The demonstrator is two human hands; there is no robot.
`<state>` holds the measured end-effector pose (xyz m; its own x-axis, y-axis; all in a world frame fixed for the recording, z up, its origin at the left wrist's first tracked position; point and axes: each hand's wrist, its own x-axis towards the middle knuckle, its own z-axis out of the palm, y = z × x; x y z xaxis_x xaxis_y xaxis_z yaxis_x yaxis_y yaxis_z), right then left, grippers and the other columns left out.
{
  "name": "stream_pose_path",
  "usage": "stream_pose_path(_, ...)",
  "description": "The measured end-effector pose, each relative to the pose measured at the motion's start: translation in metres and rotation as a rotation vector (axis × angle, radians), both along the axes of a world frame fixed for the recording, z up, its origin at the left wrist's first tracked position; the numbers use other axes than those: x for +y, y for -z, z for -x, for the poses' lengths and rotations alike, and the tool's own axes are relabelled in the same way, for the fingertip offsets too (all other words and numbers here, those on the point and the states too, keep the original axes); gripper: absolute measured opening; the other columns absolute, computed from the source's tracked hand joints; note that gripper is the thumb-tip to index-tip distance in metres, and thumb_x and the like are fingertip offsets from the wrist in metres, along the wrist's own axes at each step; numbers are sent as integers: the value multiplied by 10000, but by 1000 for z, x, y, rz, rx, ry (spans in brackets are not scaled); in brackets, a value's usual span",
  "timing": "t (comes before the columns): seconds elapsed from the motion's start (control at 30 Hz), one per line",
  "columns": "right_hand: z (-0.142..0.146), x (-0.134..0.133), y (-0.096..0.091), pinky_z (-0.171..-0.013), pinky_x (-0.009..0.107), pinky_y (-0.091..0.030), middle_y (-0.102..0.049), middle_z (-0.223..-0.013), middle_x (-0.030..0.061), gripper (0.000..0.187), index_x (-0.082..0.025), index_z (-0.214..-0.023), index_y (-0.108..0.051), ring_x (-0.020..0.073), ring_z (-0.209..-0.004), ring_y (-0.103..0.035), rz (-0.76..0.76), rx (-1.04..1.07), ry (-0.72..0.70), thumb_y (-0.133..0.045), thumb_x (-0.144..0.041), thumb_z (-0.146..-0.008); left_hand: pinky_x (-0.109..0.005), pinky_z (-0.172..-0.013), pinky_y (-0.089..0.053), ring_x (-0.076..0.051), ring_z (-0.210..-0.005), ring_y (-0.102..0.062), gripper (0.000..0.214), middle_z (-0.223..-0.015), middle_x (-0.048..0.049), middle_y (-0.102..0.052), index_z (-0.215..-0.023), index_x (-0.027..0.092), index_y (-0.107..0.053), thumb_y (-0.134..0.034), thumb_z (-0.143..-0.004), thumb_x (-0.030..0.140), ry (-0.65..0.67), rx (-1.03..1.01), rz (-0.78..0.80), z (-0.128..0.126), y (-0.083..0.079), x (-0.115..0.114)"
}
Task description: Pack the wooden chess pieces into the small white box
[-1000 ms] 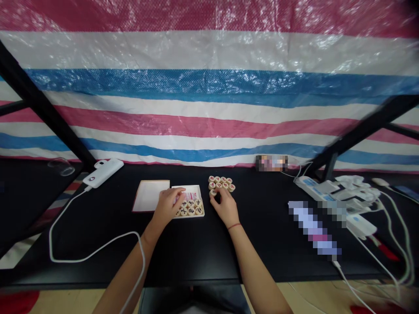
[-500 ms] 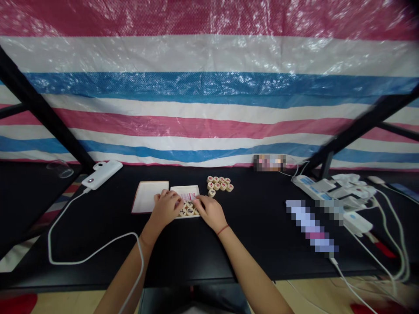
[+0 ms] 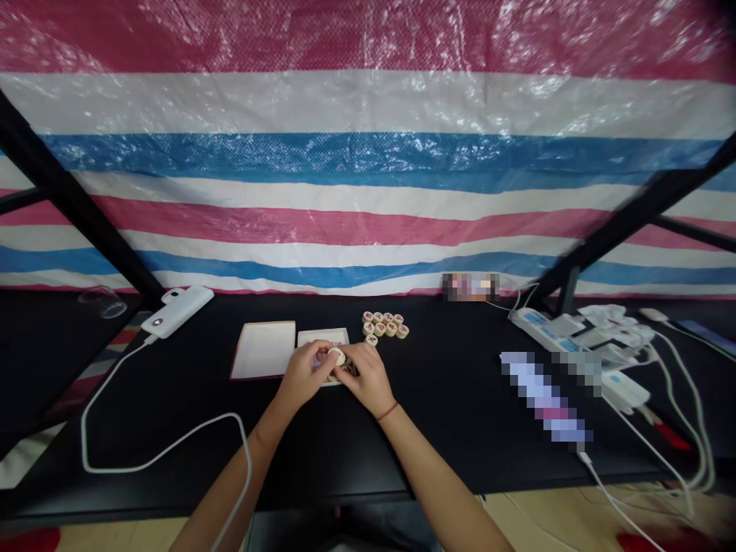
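A xiangqi piece (image 3: pixel 337 356) is pinched by the left hand (image 3: pixel 323 360) over the white box (image 3: pixel 323 336). The right hand (image 3: pixel 368 376) is curled at its four o'clock; whether it also grips cannot be told. Other pieces (image 3: pixel 381 329) are grouped at the box's two o'clock. The disc is judged light, stiff and smooth, best held by its rim.

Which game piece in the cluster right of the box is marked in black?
The front piece, alone before the two rows; the other pieces have red characters.
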<state>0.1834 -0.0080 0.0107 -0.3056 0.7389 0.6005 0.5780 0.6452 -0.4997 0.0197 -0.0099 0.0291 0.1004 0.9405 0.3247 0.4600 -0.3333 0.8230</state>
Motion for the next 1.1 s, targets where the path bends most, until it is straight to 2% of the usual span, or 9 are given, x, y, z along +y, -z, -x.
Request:
stream_pose_path(0.1,-7,3,0,-821,376,-478,-680,-935,70,213,-224,-1039,-659,218,-887,-602,-17,80,97,-558,-302,-868,-249,-725,-493,-141,-738,-618,189,-801,-8,-678,-857,208,-624,-544,-856,380,-41,-44,28,1,0,0)
stream_pose_path(0.23,-37,13,3,-873,416,-462,-675,-981,103,253,-191,-1005,-685,251,-944,-580,-39,172,458,-557,-304,-819,-242,-712,-505,-130,-708,-611,192,-804,-4,-670,-919,211,-638,-570,-848,376,-155,-110,20,11,7,7)
stream_pose_path(0.37,-67,23,18,-832,397,-460,-701,-927,110,316,-154,-1008,-696,251,-870,-578,111,130,582,-573,-328,-774,-245,-730,-537,-143,-838,-633,209,-994,-55,-653,-971,209,-667,-563,-853,346,-167,-195,-30,19,16,16)
stream_pose_path(0.53,-72,28,31,-833,394,-438,-697,-883,105,268,-155,-903,-703,244,-846,-572,206,22,544,-564,-346,-776,-247,-766,-560,-132,-877,-633,252,-1100,-69,-595,-1056,207,-645,-576,-828,289,-123,-232,-27,17,22,17)
stream_pose_path(0.67,-61,20,14,-838,408,-446,-670,-906,115,264,-161,-930,-695,241,-871,-574,98,63,508,-556,-360,-826,-261,-766,-550,-115,-767,-624,246,-1018,-52,-606,-1074,209,-624,-590,-838,269,-75,-56,-117,12,19,12)
stream_pose_path(0.8,-33,5,-5,-784,360,-492,-674,-862,58,230,-211,-1013,-654,205,-827,-597,41,195,192,-594,-350,-840,-285,-800,-529,-152,-841,-616,203,-935,-36,-616,-1053,218,-603,-593,-851,215,48,169,-252,3,11,4)
stream_pose_path(0.9,-11,-3,-6,-725,323,-516,-687,-884,47,238,-220,-1001,-641,183,-787,-618,74,240,3,-659,-348,-801,-291,-809,-525,-170,-902,-616,216,-931,-35,-620,-1051,219,-589,-574,-849,144,119,240,-317,-2,10,0)
stream_pose_path(1.0,-1,-4,-2,-703,299,-526,-701,-911,41,223,-219,-997,-643,170,-778,-640,115,293,-7,-654,-338,-809,-307,-842,-518,-181,-936,-615,221,-950,-39,-630,-1057,226,-589,-570,-855,139,140,273,-329,-3,12,0)
stream_pose_path(1.1,-12,1,3,-712,294,-521,-708,-907,39,202,-213,-982,-654,169,-783,-647,127,310,72,-629,-324,-816,-348,-884,-507,-207,-976,-613,300,-1019,-56,-643,-1163,237,-561,-603,-866,231,158,319,-300,-2,13,1)
